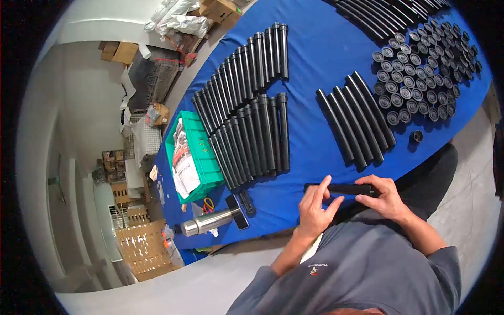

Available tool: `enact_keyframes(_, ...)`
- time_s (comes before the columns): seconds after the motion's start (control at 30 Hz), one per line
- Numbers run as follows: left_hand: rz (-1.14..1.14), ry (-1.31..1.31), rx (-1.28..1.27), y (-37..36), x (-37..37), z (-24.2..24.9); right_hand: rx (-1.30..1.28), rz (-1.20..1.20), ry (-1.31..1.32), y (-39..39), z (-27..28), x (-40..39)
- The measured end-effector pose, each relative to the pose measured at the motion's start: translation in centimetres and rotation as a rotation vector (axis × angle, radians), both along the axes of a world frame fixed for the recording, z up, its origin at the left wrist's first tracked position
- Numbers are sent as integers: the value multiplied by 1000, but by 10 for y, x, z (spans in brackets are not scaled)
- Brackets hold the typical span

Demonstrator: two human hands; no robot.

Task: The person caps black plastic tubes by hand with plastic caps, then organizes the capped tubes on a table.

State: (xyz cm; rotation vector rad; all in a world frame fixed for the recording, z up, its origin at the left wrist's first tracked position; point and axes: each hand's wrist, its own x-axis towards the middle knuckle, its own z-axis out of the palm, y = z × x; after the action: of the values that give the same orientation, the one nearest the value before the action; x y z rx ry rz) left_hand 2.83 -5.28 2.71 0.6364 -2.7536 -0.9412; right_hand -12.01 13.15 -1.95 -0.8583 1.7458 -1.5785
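your right hand's grip (387, 198) pinches the thicker right end of a black tube (344, 188), smooth and straight, held in front of your grey shirt (383, 257) by the near edge of the blue-covered tabletop (310, 58). your left hand's grip (314, 210) is at the tube's other end, thumb and forefinger apart; i cannot tell whether it pinches. to the left, a green crate (209, 152) beside rows of capped tubes (284, 52) holds a white printed bundle (185, 170). near the crate is a metal flask (207, 223), its contents hidden.
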Motion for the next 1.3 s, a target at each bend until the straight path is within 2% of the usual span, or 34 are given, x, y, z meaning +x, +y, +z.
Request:
enact_keyframes(0.07,-180,168,-263,-9,-17,3,-36,14,-65,-3,3,0)
enact_keyframes(0.1,-217,101,-137,-9,-17,-2,-63,13,-77,-5,6,1)
enact_keyframes(0.13,-267,121,-139,-10,-22,-4,-83,0,-89,-6,9,0)
enact_keyframes(0.2,-213,105,-20,-11,-13,-31,-67,53,-274,-5,19,-2)
enact_keyframes(0.27,-115,55,150,-9,-15,-25,-131,76,-205,-3,18,-1)
enact_keyframes(0.5,-284,44,314,-14,-18,-1,-316,88,-155,-2,13,2)
enact_keyframes(0.6,-353,43,250,-18,-20,3,-293,71,-133,-3,13,-1)
enact_keyframes(0.7,-380,1,293,-21,-17,-3,-275,47,-139,-3,9,-1)
enact_keyframes(0.93,-309,-45,474,-24,-20,-13,-187,6,-220,-2,-2,-4)
enact_keyframes(1.0,-272,-24,483,-21,-20,-18,-194,-37,-161,-3,-3,-4)
enact_keyframes(1.1,-322,-77,229,-16,-25,-11,-177,-14,-115,-3,0,-4)
enact_keyframes(1.2,-270,131,113,-17,-17,-13,-160,-20,35,-5,4,-2)
enact_keyframes(1.23,-81,234,319,-12,-13,-12,-160,-34,105,-6,4,0)
enact_keyframes(1.3,98,436,651,-9,-7,-7,-140,-10,199,-6,0,5)
